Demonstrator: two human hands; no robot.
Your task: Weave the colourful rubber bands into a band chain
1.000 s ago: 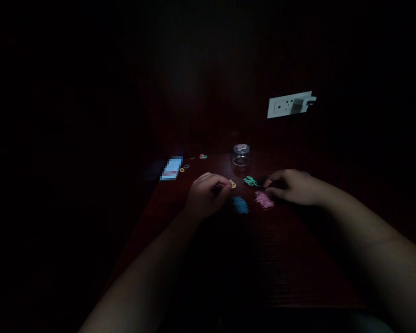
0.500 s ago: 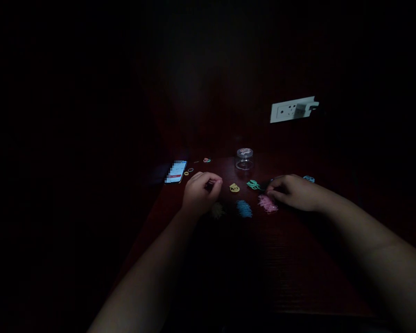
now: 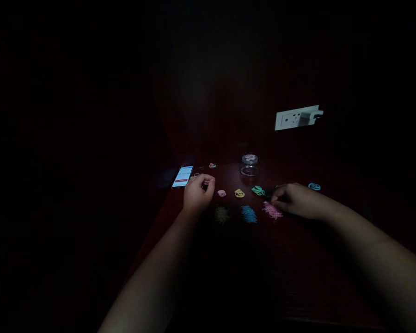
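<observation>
My left hand (image 3: 198, 194) is above the table's left part, thumb and fingertips pinched together; anything between them is too small to make out. Just right of it lies a small bunch of pink rubber bands (image 3: 222, 193). My right hand (image 3: 294, 200) is closed, with its fingertips at the edge of a pink pile of thin bands (image 3: 272, 211); what they grip is hidden. Between the hands are a yellow bunch (image 3: 239, 193) and a green bunch of bands (image 3: 258, 190). Nearer me lie a blue pile (image 3: 249, 214) and a dull yellowish pile (image 3: 222, 214).
A clear lidded jar (image 3: 249, 166) stands at the back of the dark red table. A lit phone (image 3: 182, 176) lies at the left edge, with a few loose bands (image 3: 212, 165) beyond it. Light-blue bands (image 3: 314, 186) lie at right. A wall socket (image 3: 296, 118) holds a plug.
My left hand has moved left, uncovering the pink bunch and more of the yellowish pile, and now partly covers the bands beside the phone. My right hand stays by the pink pile. The view shifted slightly.
</observation>
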